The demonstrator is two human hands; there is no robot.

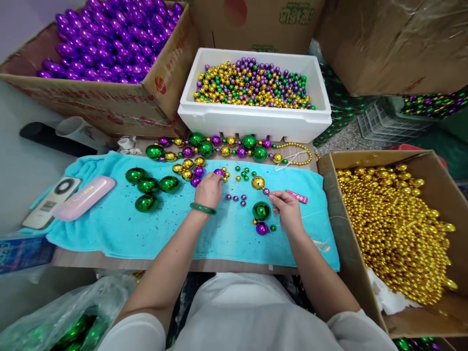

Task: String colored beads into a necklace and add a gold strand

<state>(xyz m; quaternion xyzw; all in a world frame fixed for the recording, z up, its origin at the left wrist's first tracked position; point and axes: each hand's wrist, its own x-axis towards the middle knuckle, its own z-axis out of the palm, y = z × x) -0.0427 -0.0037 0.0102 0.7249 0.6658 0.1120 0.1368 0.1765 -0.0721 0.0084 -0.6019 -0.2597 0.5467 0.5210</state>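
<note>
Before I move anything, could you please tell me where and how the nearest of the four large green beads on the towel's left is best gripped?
I'd pinch that front green bead across its left and right sides, coming from the near side: its rounded flanks look open there, while another green bead sits close behind it.

Over a turquoise towel [175, 239], the left fingers [215, 180] are at small gold beads [227, 174], the right fingers [278, 196] at a purple bead [266, 191].

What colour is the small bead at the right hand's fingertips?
The bead is shiny purple; head view shows it best.
</note>
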